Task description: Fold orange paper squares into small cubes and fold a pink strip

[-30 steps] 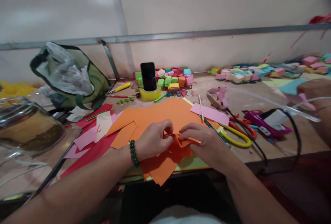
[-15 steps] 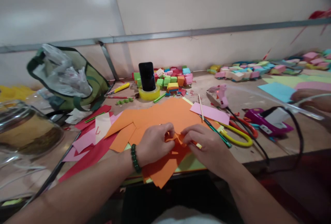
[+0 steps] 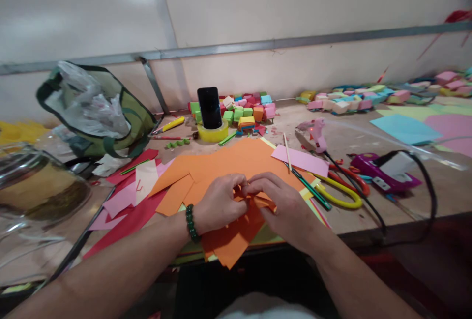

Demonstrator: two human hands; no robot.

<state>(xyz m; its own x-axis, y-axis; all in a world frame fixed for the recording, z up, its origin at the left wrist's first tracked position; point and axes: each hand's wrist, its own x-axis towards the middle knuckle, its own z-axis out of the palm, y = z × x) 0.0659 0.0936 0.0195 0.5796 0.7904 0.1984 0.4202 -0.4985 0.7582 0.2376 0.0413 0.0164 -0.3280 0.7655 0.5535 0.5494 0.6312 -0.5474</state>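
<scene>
My left hand (image 3: 223,201), with a green bead bracelet (image 3: 192,224) at its wrist, pinches a small folded piece of orange paper (image 3: 258,201). Against it, my right hand (image 3: 282,206) grips the same piece from the other side, its fingers curled over the top. The fingers partly hide the folded piece. Beneath both hands spread larger orange sheets (image 3: 228,159), overlapping, with a corner hanging over the table's front edge. To the right of my right hand lie green-handled tweezers or a similar slim tool (image 3: 313,191), scissors with yellow handles (image 3: 342,203) and a pink strip (image 3: 302,159).
A pink glue gun (image 3: 317,134) with a black cord stands at right, near a purple device (image 3: 383,171). Behind are a phone (image 3: 209,107) on a tape roll (image 3: 214,133) and colourful paper blocks (image 3: 239,112). At left are a green bag (image 3: 136,122) and a glass jar (image 3: 40,186).
My right hand has shifted slightly left, its fingers now closer to my left hand over the folded orange paper. Another person's hand at the far right has left the view.
</scene>
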